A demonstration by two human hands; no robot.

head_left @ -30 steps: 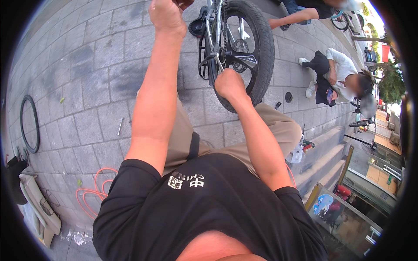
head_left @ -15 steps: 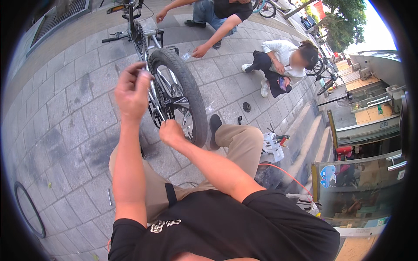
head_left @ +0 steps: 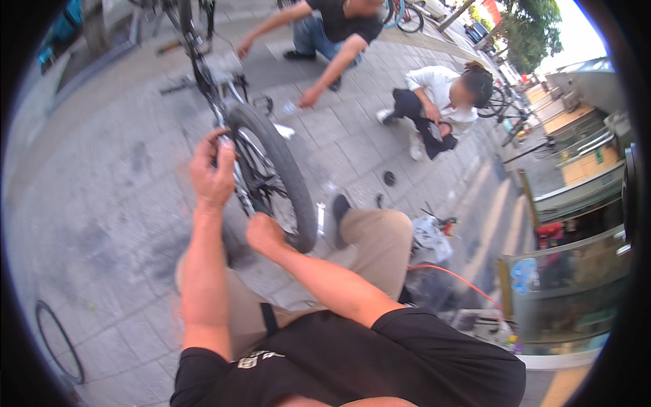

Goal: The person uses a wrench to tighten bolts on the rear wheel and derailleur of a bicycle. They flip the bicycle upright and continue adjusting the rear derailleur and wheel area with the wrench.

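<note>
A bicycle [head_left: 200, 71] lies before me, with its fat-tyred wheel [head_left: 288, 159] toward me. My left hand [head_left: 213, 169] is at the silver frame tube left of the tyre, its fingers curled and thumb bent around the tube. Lower down, my right hand [head_left: 266, 234] is a closed fist beside the wheel's near end, at the lower end of the frame. Its fingers point away from the camera, so what lies inside them is hidden. Motion blur softens the chain and small parts between the hands.
A person [head_left: 339, 44] crouches beyond the wheel, reaching toward the ground. To the right another person [head_left: 444, 102] squats. A silver wrench-like tool [head_left: 321, 218] lies by my shoe, near a round dark part [head_left: 388, 178]. A loose tyre [head_left: 60, 342] rests at far left.
My left hand has come down from above the frame onto its tube. My right hand stays closed at the frame's lower end. The whole view has shifted and blurred.
</note>
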